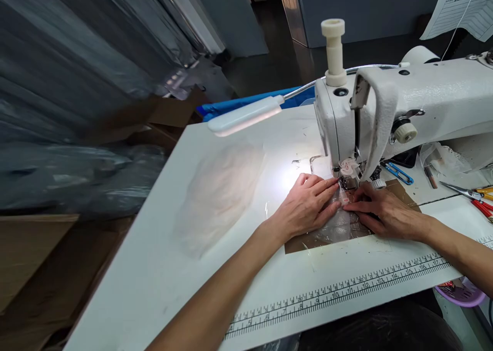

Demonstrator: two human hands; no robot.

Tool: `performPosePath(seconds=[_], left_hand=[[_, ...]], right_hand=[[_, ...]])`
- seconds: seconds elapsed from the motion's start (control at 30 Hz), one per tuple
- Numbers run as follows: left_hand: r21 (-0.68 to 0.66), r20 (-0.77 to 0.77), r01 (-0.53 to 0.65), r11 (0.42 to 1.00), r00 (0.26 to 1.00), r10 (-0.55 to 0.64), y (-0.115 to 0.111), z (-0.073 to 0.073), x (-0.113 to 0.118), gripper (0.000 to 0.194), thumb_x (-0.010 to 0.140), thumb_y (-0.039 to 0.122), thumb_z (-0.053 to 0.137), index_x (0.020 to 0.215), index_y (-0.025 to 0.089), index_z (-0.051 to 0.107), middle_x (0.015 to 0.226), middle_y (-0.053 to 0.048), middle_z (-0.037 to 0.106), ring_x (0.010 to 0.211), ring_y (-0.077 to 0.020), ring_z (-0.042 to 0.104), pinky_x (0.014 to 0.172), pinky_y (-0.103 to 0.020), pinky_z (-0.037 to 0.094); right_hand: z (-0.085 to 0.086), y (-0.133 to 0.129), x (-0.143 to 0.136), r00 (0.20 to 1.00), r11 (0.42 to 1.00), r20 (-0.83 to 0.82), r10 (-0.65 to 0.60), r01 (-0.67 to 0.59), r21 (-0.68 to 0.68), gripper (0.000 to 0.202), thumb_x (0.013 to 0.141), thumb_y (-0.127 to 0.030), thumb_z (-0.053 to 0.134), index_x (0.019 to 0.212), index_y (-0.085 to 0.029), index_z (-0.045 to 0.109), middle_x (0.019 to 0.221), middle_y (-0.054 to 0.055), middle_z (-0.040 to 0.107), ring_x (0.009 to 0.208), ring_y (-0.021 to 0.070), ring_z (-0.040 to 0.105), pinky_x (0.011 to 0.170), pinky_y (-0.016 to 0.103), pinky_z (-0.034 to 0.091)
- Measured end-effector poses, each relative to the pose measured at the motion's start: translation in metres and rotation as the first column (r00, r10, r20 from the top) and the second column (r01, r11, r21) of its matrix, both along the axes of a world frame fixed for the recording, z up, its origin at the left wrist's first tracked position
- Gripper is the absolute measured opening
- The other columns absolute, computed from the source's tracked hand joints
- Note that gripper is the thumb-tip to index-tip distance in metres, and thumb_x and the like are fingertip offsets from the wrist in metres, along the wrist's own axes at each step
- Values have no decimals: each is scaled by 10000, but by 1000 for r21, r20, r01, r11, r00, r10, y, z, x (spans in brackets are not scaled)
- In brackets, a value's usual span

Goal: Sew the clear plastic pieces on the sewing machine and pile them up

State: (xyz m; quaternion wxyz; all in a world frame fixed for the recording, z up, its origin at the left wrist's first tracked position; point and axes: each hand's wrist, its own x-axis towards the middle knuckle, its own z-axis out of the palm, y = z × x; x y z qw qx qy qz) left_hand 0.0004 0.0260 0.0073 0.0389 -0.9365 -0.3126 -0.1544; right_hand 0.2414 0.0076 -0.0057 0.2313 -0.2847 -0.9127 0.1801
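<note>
A piece of sheer white fabric (336, 229) with pale pink trim (348, 166) lies under the needle area of a white sewing machine (431, 92). My left hand (302, 206) rests flat on it, its stretched fingers reaching the left side of the metal presser foot (348, 182). From the right, my right hand (387, 212) grips the fabric just in front of the foot, thumb and fingers drawn together. Both hands partly cover the cloth. Beneath lies a brown sheet (300, 244) on the white table (154, 289).
A blurred pale pink fabric pile (223, 197) lies left on the table. A lamp (246, 116) hangs above. Blue thread snips (399, 173) and scissors (462, 191) lie right. A printed ruler (327, 297) runs along the front edge; a purple basket (466, 294) sits below.
</note>
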Motion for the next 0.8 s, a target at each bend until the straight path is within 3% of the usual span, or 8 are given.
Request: performPosePath(seconds=[0.1,0.27,0.8], left_hand=[[6,26,-1,1000,1000,1,-2,-1,0,440,1019,372,330,1207,94,614,1140,-143,693,923,-243,576,832,-442,416],[-29,50,-6,1000,999,7,-3,-3,0,397,1008,376,361,1255,167,592,1157,-113,695,939,-245,580,853,-454,409],[22,130,1,1000,991,-4,-5,-8,3,355,976,358,449,1187,134,628,1204,-110,687,909,-259,602,811,-468,421]], right_hand=[[2,0,-1,1000,1000,2,-1,1,-15,315,962,-212,441,1179,-199,669,1090,124,559,945,194,561,869,405,537],[6,-1,-1,1000,999,10,8,-7,-31,317,965,-218,437,1171,-213,677,1100,126,562,947,197,566,862,406,536],[-2,0,-1,998,1000,-62,-7,6,-10,319,936,-203,467,1140,-198,713,1039,123,581,919,197,582,853,405,549]])
